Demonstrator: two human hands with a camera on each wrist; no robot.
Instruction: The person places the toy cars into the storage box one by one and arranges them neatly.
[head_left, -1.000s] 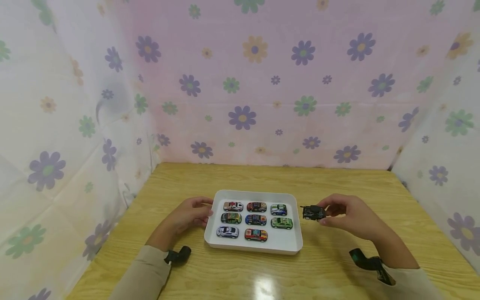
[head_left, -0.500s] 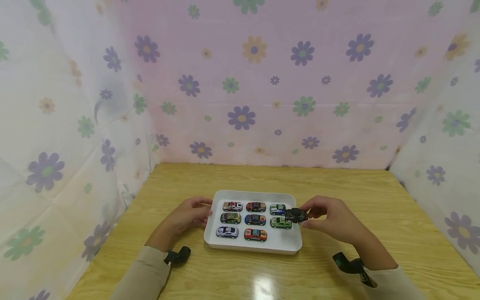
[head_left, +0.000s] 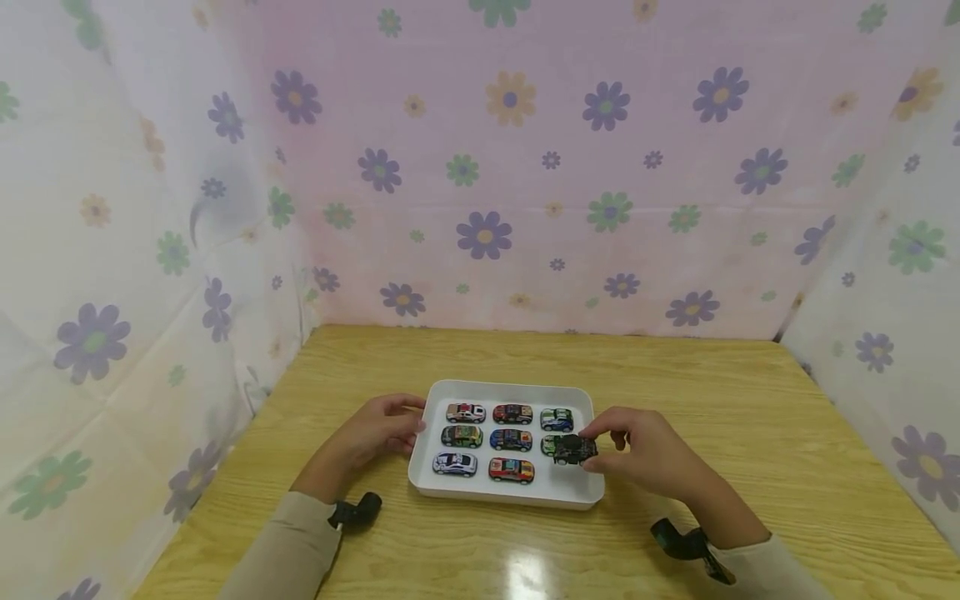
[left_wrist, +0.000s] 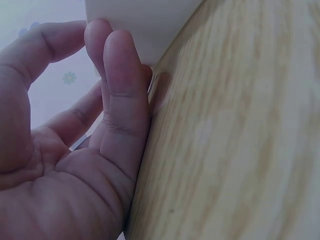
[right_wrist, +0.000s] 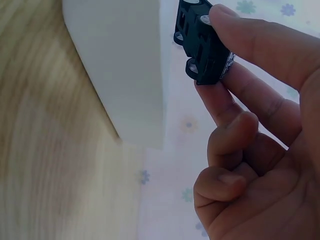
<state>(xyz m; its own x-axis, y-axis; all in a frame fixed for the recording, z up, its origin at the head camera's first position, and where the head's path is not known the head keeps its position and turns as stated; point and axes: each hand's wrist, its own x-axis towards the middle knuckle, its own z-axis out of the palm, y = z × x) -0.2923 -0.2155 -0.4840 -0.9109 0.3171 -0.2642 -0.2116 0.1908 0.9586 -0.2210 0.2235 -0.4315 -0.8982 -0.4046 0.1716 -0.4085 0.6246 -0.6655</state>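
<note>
My right hand (head_left: 637,447) pinches a black toy car (head_left: 573,450) between thumb and fingers, over the right part of a white tray (head_left: 551,492). In the right wrist view, the black car (right_wrist: 202,45) shows its wheels and underside beside the tray's wall (right_wrist: 120,75). In the head view it partly covers a green toy car (head_left: 549,443). My left hand (head_left: 382,429) rests on the table at the tray's left end. In the left wrist view, its fingertips (left_wrist: 120,50) touch the outer wall of the tray (left_wrist: 145,25).
Several toy cars stand in rows in the tray, among them a white car (head_left: 454,464), a red and yellow car (head_left: 512,470) and a blue car (head_left: 512,440). The wooden table (head_left: 465,550) meets flowered curtains (head_left: 555,167) at the back and sides.
My right hand has carried the black car leftward from beside the tray to above its right part, then slightly toward the front. My left hand and the tray have stayed put.
</note>
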